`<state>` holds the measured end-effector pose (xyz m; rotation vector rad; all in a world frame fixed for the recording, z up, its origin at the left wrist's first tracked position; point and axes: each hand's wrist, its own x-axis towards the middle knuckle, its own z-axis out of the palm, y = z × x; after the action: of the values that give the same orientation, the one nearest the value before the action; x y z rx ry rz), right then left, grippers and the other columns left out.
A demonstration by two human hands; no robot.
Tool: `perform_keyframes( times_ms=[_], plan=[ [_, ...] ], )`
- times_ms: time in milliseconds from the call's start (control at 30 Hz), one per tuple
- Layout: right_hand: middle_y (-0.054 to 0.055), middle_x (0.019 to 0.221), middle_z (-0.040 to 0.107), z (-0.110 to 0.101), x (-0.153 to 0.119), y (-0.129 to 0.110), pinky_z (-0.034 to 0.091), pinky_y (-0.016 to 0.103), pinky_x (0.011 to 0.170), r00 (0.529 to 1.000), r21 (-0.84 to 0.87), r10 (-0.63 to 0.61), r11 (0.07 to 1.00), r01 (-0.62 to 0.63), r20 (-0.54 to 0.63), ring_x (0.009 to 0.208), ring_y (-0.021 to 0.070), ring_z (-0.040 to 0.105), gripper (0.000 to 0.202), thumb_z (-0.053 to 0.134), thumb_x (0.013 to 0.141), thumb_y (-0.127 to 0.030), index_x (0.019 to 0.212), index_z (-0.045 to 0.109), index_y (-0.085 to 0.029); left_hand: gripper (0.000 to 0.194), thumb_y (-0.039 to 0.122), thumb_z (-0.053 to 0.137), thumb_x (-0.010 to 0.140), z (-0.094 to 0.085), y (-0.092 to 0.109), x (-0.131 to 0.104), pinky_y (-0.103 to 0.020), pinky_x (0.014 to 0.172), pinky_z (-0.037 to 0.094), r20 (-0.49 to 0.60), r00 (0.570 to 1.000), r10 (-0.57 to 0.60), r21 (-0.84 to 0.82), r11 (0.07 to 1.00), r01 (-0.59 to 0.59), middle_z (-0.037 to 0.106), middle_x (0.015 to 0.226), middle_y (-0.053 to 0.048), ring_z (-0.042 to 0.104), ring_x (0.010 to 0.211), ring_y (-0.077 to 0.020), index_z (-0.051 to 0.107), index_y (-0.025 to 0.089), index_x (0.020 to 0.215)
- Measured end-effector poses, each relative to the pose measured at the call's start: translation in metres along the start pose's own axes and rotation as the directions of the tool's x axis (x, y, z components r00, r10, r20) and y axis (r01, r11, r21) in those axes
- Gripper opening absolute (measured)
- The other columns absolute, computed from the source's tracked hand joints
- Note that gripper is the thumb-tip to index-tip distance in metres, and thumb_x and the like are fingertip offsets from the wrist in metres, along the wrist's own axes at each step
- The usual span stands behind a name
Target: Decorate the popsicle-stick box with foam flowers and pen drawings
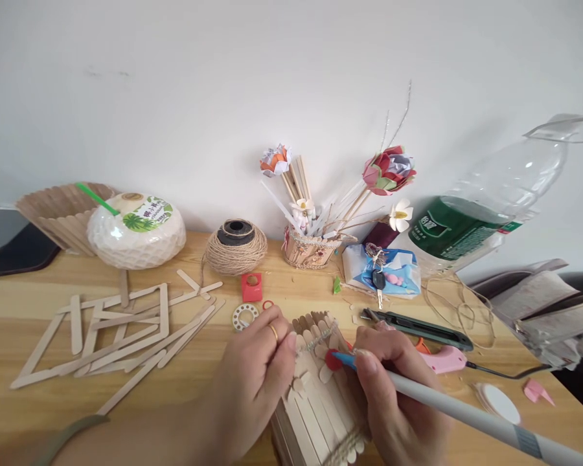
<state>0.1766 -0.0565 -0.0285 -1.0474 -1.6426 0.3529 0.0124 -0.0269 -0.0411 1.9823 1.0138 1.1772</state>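
Note:
A small holder built from wooden craft sticks [315, 414] lies tilted at the front of the table, with twine round its lower end and beads along its upper part. My left hand [260, 372] is closed on its upper left side, fingers curled. My right hand [393, 382] grips a long white pen [466, 414] with a blue tip. The tip touches a red round spot [333, 360] among short rounded stick pieces on the holder's face. My right fingers rest close to the holder's right edge, which they partly hide.
Loose craft sticks [121, 336] spread over the left. Behind stand a coconut with a straw [136, 236], a twine spool [236, 249], a flower pot [311, 249] and a large bottle [466, 220]. A cutter [422, 329] and a pink corded glue gun [447, 360] lie right.

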Motion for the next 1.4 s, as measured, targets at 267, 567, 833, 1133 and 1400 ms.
perform_keyframes(
  times_ms=[267, 567, 833, 1133, 1400],
  plan=[
    [-0.005, 0.055, 0.051, -0.0012, 0.0008, -0.0015, 0.036, 0.018, 0.040, 1.000, -0.027, 0.013, 1.000, -0.013, 0.007, 0.044, 0.0082, 0.044, 0.022, 0.051, 0.094, -0.020, 0.073, 0.050, -0.022, 0.029, 0.014, 0.036, 0.094, -0.0001, 0.0011, 0.0006, -0.023, 0.059, 0.041, -0.004, 1.000, -0.006, -0.003, 1.000, 0.006, 0.046, 0.065, 0.003, 0.047, 0.061, -0.0124, 0.040, 0.021, 0.066],
    [-0.006, 0.053, 0.045, 0.0002, -0.0023, -0.0002, 0.031, 0.020, 0.038, 0.995, -0.032, 0.036, 0.999, -0.039, -0.093, 0.041, 0.0083, 0.038, 0.021, 0.050, 0.094, -0.018, 0.074, 0.053, -0.022, 0.028, 0.012, 0.036, 0.094, -0.0004, 0.0011, -0.0004, -0.022, 0.058, 0.040, -0.011, 1.000, -0.007, 0.000, 1.000, 0.007, 0.044, 0.065, 0.003, 0.046, 0.061, -0.0123, 0.040, 0.022, 0.067],
    [-0.007, 0.051, 0.041, 0.0004, -0.0029, -0.0010, 0.028, 0.019, 0.036, 0.995, -0.007, 0.041, 0.999, -0.041, -0.089, 0.040, 0.0072, 0.035, 0.022, 0.050, 0.093, -0.016, 0.072, 0.052, -0.022, 0.028, 0.011, 0.037, 0.092, -0.0006, 0.0020, 0.0004, -0.022, 0.058, 0.039, -0.039, 0.999, 0.016, 0.005, 1.000, -0.016, 0.044, 0.064, 0.003, 0.044, 0.060, -0.0127, 0.039, 0.022, 0.066],
    [-0.006, 0.054, 0.049, -0.0004, -0.0020, -0.0014, 0.034, 0.019, 0.038, 0.999, -0.024, 0.029, 0.999, -0.029, -0.032, 0.042, 0.0075, 0.041, 0.023, 0.048, 0.094, -0.015, 0.072, 0.049, -0.022, 0.028, 0.011, 0.037, 0.093, -0.0005, 0.0023, 0.0001, -0.022, 0.057, 0.040, -0.029, 0.999, 0.027, 0.009, 1.000, -0.027, 0.044, 0.064, 0.003, 0.045, 0.059, -0.0125, 0.040, 0.022, 0.067],
    [-0.006, 0.050, 0.044, 0.0025, -0.0037, -0.0001, 0.030, 0.020, 0.037, 0.987, -0.077, 0.063, 0.994, -0.075, -0.148, 0.040, 0.0080, 0.038, 0.025, 0.050, 0.094, -0.018, 0.070, 0.051, -0.022, 0.029, 0.010, 0.037, 0.092, -0.0006, 0.0017, 0.0013, -0.021, 0.055, 0.039, -0.041, 0.998, 0.040, 0.033, 0.999, -0.039, 0.043, 0.063, 0.003, 0.045, 0.058, -0.0117, 0.040, 0.022, 0.065]
  ],
)
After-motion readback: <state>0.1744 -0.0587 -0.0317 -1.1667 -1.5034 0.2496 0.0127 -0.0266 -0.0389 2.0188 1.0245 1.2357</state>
